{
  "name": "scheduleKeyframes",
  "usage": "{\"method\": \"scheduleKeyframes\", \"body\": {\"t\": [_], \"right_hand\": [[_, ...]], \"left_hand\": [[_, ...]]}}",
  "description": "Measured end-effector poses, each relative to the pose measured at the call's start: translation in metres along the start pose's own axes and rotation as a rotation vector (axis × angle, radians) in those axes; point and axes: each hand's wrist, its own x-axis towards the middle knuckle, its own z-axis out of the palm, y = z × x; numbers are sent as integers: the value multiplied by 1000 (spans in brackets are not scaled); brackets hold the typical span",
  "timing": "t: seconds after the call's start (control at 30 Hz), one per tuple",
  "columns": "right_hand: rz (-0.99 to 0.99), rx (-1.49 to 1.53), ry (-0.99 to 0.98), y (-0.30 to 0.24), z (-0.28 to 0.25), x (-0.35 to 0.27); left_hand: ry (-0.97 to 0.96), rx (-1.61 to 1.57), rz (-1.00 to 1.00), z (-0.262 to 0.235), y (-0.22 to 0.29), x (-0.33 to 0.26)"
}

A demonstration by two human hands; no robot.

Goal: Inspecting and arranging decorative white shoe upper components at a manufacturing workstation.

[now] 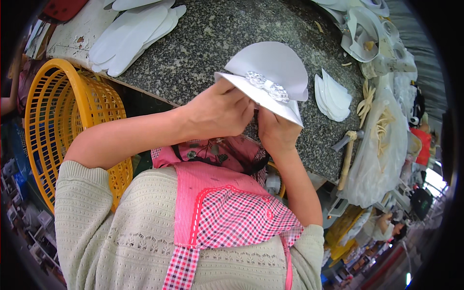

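Now | white piece (268, 59): curved, silver-ornamented | left hand (220, 110), right hand (279, 130): both gripping it

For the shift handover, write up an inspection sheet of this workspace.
Surface: speckled dark-grey stone-like tabletop, with small pale scraps.
Work pieces: curved white sheet piece with glittering silver ornaments, held up in the hands; stack of long, rounded white sheets at upper left; fanned smaller pointed white pieces at right.
Clutter: wood-handled metal hammer and translucent plastic bag at the right edge.
Grips: left grip and right grip both on the white piece's near side; fingertips partly hidden.
Cables: nothing seen.
Surroundings: yellow lattice plastic basket at left; person in a pale top in the right background.
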Motion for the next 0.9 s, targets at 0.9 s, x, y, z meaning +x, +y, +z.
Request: {"method": "scheduleKeyframes", "body": {"t": [0.9], "right_hand": [[-371,-212,-378,-4,-25,20]], "left_hand": [[48,254,-48,-1,9,-17]]}}
